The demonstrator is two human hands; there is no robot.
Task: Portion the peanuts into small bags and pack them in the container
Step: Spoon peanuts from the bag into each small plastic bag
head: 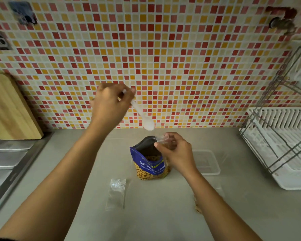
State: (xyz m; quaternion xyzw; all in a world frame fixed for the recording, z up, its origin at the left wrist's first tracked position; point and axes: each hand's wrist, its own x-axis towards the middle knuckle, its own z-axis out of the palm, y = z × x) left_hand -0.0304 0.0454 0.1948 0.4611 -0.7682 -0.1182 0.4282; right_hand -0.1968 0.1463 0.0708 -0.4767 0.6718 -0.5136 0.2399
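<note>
Blue peanut pouch (149, 165) stands open mid-table (163, 221), nuts showing inside. At its mouth's 1 o'clock edge the right hand (179, 153) pinches a small clear bag (163, 139) between curled fingers (159, 146). Up at 11 o'clock the left hand (111, 105) grips a white plastic spoon (143, 118), bowl tipped towards the pouch. A clear container (207, 162) sits at 3 o'clock, and spare bags (116, 192) lie at 7.

You get soft, even, fairly bright light, perhaps from overhead; shadows on the counter (163, 214) are faint. The spoon (142, 117) smears with motion blur, and the tiled wall (181, 58) and dish rack (276, 136) bow at the edges.
</note>
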